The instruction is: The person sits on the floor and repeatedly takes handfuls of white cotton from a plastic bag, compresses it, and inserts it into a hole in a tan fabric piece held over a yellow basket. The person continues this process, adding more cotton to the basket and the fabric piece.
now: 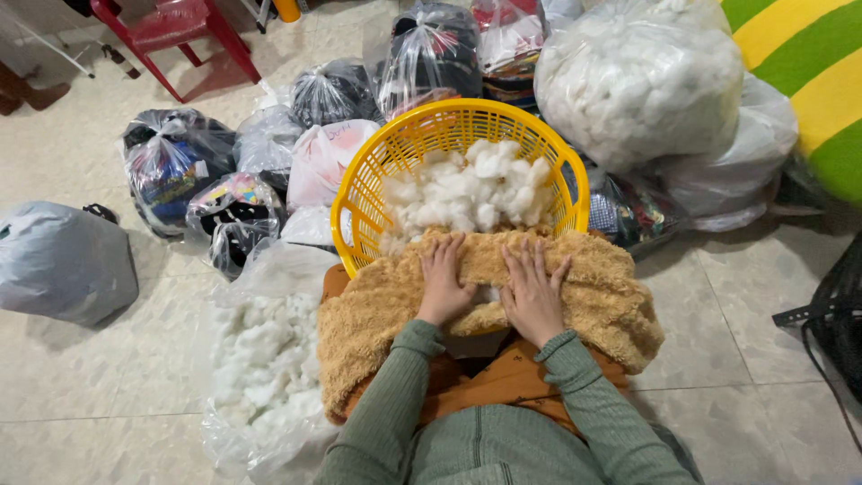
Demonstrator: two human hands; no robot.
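While both palms press flat on it, the tan fuzzy fabric (503, 269) lies across the lap, draped over the near rim of the yellow basket (359, 202). Left hand (443, 283) and right hand (533, 292) sit side by side, fingers spread apart, gripping nothing. White stuffing (467, 193) fills the basket; an open bag of stuffing (265, 359) sits on the floor at left.

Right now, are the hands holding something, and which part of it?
Both hands, left hand and right hand, lie flat on the fuzzy tan fabric cover, pressing its middle near the opening. Whether fingers grip it cannot be told.
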